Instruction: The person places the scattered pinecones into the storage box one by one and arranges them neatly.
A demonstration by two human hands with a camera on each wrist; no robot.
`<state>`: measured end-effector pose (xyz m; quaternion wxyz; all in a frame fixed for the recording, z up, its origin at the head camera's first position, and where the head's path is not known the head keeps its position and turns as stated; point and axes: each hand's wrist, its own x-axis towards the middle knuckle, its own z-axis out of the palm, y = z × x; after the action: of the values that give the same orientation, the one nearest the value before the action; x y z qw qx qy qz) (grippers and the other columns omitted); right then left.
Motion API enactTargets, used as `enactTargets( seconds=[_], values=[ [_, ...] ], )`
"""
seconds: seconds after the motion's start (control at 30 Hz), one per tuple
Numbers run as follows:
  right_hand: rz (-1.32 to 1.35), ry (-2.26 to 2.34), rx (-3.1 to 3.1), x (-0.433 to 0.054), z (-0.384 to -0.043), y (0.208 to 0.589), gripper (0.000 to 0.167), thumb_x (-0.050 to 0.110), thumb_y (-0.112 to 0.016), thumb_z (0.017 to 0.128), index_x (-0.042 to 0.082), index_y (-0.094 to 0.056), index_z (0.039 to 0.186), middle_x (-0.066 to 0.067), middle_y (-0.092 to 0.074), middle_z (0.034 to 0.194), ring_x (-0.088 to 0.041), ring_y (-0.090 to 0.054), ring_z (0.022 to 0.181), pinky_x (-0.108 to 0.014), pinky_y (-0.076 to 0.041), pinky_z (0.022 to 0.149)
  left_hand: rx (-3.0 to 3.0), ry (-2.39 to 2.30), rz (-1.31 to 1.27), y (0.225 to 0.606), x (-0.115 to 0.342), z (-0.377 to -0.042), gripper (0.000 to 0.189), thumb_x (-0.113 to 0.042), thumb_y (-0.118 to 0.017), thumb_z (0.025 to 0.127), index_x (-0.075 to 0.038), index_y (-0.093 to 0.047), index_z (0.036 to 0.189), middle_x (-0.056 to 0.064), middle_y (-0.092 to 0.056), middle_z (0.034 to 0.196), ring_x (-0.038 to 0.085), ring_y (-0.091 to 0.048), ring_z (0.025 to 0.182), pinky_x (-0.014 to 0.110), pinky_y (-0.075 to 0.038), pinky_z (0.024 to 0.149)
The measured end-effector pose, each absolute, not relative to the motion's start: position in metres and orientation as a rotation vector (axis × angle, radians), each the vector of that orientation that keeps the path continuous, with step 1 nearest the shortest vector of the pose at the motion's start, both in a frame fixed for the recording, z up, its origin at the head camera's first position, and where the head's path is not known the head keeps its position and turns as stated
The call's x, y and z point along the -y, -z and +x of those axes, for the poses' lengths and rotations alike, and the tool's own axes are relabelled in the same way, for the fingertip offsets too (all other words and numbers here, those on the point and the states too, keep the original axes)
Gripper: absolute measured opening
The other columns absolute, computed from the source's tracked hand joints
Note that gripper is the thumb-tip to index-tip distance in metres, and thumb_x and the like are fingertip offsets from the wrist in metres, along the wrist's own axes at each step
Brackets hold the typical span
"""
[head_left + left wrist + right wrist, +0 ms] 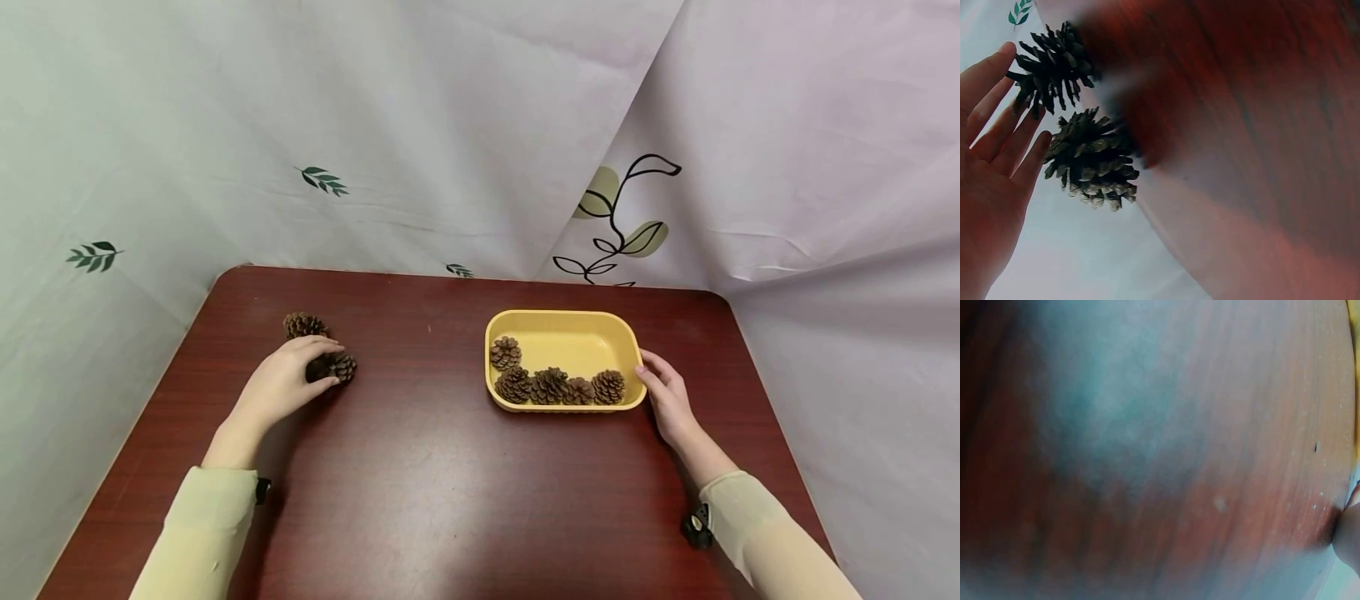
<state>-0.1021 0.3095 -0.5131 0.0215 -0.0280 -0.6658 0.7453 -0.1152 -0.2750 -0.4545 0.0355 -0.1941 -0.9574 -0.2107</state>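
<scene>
At the left of the table, my left hand (281, 379) reaches round a brown pine cone (342, 367), thumb on the near side and fingers on the far side. The left wrist view shows this cone (1054, 69) at the fingertips. A second pine cone (303, 325) lies just beyond the hand, and this other cone (1094, 159) appears beside the little finger. My right hand (670, 400) holds the right end of a yellow plastic tray (566, 317), its thumb at the rim. Several pine cones (550, 385) lie inside along the tray's near and left sides.
The dark red wooden table (420, 483) has rounded far corners. White cloth (420, 150) with leaf prints hangs behind it and at both sides. In the right wrist view, mostly tabletop (1210, 456) shows, with the tray's yellow edge (1356, 375) at far right.
</scene>
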Motion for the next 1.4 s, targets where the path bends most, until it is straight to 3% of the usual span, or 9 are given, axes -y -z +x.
enactTargets(
  seconds=[1.4],
  values=[
    [-0.079, -2.309, 2.05, -0.309, -0.102, 0.513, 0.031, 0.0, -0.051, 0.109, 0.021, -0.069, 0.122, 0.011, -0.073, 0.106, 0.001, -0.068, 0.095, -0.012, -0.057, 0.083, 2.888, 0.605, -0.625, 0.464, 0.268, -0.119, 0.043, -0.011, -0.089, 0.084, -0.004, -0.075, 0.125, 0.018, -0.072, 0.128, 0.04, -0.065, 0.125, 0.06, -0.056, 0.102]
  ],
)
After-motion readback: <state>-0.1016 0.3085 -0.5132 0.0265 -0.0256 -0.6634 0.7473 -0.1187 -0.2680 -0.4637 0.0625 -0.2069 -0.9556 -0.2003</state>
